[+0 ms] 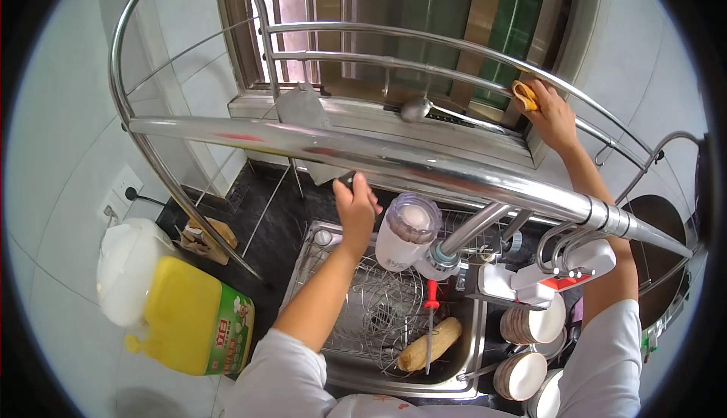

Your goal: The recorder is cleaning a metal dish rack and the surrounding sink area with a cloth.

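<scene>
My right hand [551, 116] presses a folded yellow-orange cloth [525, 96] against the metal rails [460, 78] of a rack by the window. Between the thumb and fingers of my left hand [355, 213] is a small black object [346, 179], mostly hidden. That hand is just below the rack's thick front tube [392, 154], above the sink. Behind the tube hangs a grey flat piece [304, 105], partly covered by it. A metal ladle [416, 109] hangs from the rear rail, left of my right hand.
Below lies a steel sink [475, 355] with a wire rack [375, 299], a loofah [430, 345] and a red-handled tool [431, 295]. A translucent container [400, 242] stands behind it. Stacked bowls [519, 375] sit right; a yellow jug [182, 316] and white container [133, 273] sit left.
</scene>
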`<state>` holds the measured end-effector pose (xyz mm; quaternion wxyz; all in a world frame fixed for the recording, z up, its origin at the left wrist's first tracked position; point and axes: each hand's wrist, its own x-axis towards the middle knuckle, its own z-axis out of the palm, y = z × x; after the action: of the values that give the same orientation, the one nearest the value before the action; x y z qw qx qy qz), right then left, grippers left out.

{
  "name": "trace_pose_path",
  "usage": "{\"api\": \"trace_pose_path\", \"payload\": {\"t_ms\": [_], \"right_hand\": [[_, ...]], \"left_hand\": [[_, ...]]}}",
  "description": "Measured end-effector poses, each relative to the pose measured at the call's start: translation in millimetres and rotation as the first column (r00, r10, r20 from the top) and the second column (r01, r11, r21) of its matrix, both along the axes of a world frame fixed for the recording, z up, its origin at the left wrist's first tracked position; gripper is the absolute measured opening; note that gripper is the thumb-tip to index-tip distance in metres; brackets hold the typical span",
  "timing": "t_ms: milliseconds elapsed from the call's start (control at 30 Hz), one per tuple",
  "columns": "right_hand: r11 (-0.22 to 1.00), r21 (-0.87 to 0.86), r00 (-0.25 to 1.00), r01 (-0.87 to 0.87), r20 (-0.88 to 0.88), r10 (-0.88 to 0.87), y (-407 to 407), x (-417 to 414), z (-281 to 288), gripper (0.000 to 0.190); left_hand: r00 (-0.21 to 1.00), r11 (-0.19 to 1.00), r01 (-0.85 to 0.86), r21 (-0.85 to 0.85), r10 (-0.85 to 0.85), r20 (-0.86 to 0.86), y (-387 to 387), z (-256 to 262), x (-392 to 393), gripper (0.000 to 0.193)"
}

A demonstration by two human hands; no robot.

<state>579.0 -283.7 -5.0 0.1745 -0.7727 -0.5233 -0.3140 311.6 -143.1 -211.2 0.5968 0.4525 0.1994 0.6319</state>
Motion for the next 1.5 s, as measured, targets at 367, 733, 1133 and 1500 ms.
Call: {"api": "trace_pose_path", "payload": {"t_ms": [367, 733, 1133, 1500], "right_hand": [[1.000, -0.016, 0.999, 0.013, -0.043, -0.013, -6, -13, -2, 0.038], [0.970, 0.145, 0.963, -0.195, 0.214, 0.161, 4, 31, -19, 0.044], [1.000, 0.019, 0.996, -0.002, 0.091, 0.001, 0, 11, -15, 0.043], [0.991, 0.102, 0.978, -0.083, 0.197, 0.062, 7, -9, -9, 0.027]], "left_hand": [[0.897, 0.813, 0.441, -0.380, -0.411, 0.162, -14, 96, -111, 0.023], [0.707, 0.931, -0.001, -0.366, -0.258, -0.658, -105, 34, -148, 0.029], [-0.021, 0.902, 0.432, -0.027, -0.020, -1.000, -234, -47, -135, 0.037], [0.057, 0.688, 0.707, 0.163, 0.174, -0.983, -226, -44, -131, 0.033]]}}
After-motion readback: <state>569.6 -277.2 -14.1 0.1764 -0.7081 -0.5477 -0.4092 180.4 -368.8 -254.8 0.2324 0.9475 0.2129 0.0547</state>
